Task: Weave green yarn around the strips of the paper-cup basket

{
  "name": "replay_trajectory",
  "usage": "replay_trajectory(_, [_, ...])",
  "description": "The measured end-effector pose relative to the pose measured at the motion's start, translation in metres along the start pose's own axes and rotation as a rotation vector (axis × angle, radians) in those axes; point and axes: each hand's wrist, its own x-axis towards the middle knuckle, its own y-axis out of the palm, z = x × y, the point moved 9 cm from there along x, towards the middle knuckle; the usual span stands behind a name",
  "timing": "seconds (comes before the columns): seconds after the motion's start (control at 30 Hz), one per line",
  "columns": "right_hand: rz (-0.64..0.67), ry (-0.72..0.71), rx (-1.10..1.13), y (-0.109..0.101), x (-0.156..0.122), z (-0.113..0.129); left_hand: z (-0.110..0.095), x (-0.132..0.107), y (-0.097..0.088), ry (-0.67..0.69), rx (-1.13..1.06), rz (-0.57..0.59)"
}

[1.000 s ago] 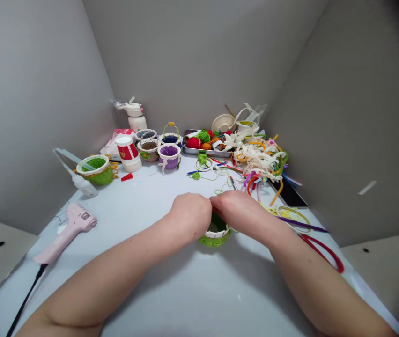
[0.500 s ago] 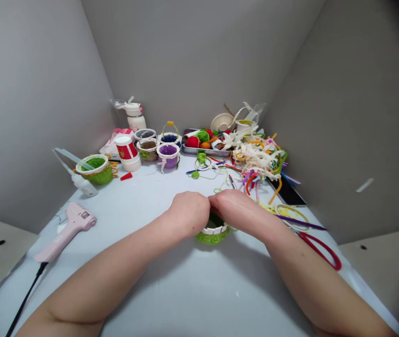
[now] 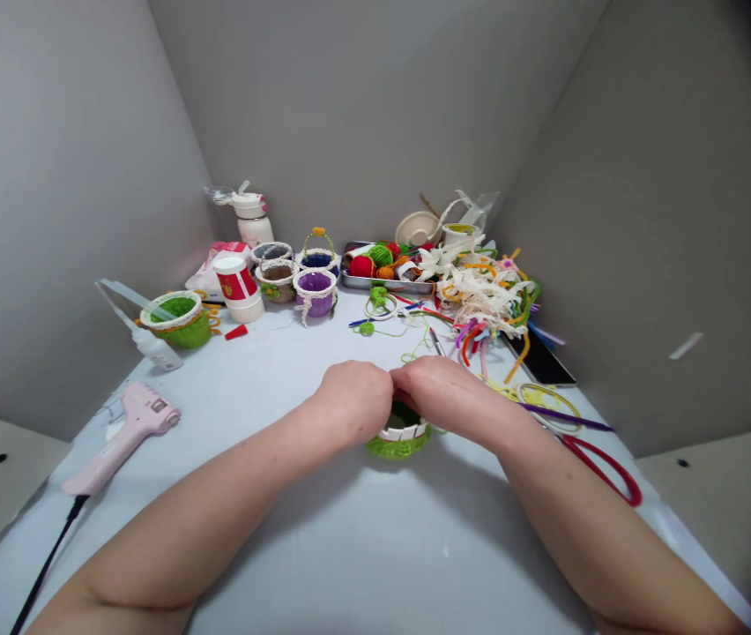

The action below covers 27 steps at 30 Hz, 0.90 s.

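Observation:
A small green yarn-wrapped cup with a white rim [image 3: 399, 439] stands on the white table [image 3: 349, 547] under my two hands. My left hand [image 3: 350, 401] is closed and rests on the cup's left side. My right hand [image 3: 449, 395] is closed over the cup's right and far rim. The fingertips of both hands meet above the cup, pinched together; what they pinch is hidden. A thin green yarn strand [image 3: 415, 339] runs from near my hands toward the back.
A pink glue gun [image 3: 125, 434] with a black cord lies at the left. Yarn-covered cups [image 3: 296, 278], a red-and-white cup [image 3: 236, 287], a green basket [image 3: 175, 319], a tray of yarn balls [image 3: 382, 263] and pipe cleaners [image 3: 491, 304] crowd the back. Red-handled scissors [image 3: 597, 467] lie at the right.
Both hands stay pinched over the green cup; the view has shifted very slightly and the cup's white rim shows a little more.

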Motion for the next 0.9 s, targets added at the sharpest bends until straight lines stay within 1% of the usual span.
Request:
replay_trajectory(0.17, [0.007,-0.003,0.009,0.001,0.0,-0.001,0.001,0.0,0.001,-0.001,0.011,0.013])
replay_trajectory(0.27, [-0.006,0.002,-0.006,0.0,-0.001,-0.002,0.002,-0.002,-0.002,0.005,0.017,0.001])
replay_trajectory(0.37, [-0.019,0.006,-0.036,0.0,-0.003,-0.003,0.003,-0.007,-0.009,0.013,-0.006,-0.01])
replay_trajectory(0.43, [-0.018,-0.008,-0.032,-0.001,-0.005,-0.003,0.007,-0.013,-0.015,0.026,-0.038,0.006])
replay_trajectory(0.53, [-0.044,-0.028,0.064,-0.01,-0.012,-0.006,0.022,-0.024,-0.03,0.034,-0.072,-0.022])
replay_trajectory(0.57, [-0.075,-0.028,0.11,-0.016,-0.016,-0.008,0.027,-0.029,-0.037,0.059,-0.087,-0.051])
replay_trajectory(0.6, [-0.114,-0.026,0.156,-0.023,-0.02,-0.01,0.029,-0.033,-0.045,0.119,-0.114,-0.101])
replay_trajectory(0.67, [-0.19,-0.018,0.23,-0.036,-0.031,-0.012,0.025,-0.044,-0.055,0.295,-0.184,-0.15])
replay_trajectory(0.7, [-0.209,-0.014,0.261,-0.04,-0.036,-0.011,0.021,-0.048,-0.056,0.381,-0.226,-0.128])
replay_trajectory(0.77, [-0.193,-0.025,0.328,-0.04,-0.047,-0.005,0.01,-0.052,-0.054,0.518,-0.291,-0.064])
replay_trajectory(0.83, [-0.155,-0.044,0.395,-0.033,-0.055,0.006,0.0,-0.05,-0.046,0.58,-0.309,0.009])
replay_trajectory(0.9, [-0.14,-0.037,0.429,-0.023,-0.059,0.015,-0.007,-0.043,-0.034,0.575,-0.276,0.065])
